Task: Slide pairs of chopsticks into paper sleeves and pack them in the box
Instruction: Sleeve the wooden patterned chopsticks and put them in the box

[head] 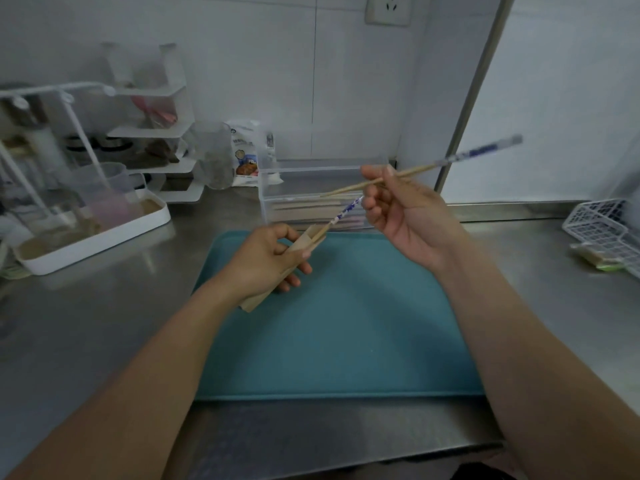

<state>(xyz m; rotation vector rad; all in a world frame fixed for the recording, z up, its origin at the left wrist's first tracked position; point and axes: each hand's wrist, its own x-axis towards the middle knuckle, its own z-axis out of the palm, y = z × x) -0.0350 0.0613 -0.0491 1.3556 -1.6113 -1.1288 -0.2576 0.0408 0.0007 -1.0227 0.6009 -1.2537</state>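
We see the left hand (263, 261) curled round a brown paper sleeve (294, 258) above the teal mat (346, 323), one chopstick (341, 214) poking from its open end. The right hand (405, 216) pinches a second chopstick (450, 159), angled up right, before the clear box (311, 199) on the worktop (104, 306).

the mat (339, 323) lies on the counter (104, 306) with the box (311, 199) behind it, the rack tray (104, 233) to its left and the basket (602, 230) to its right.
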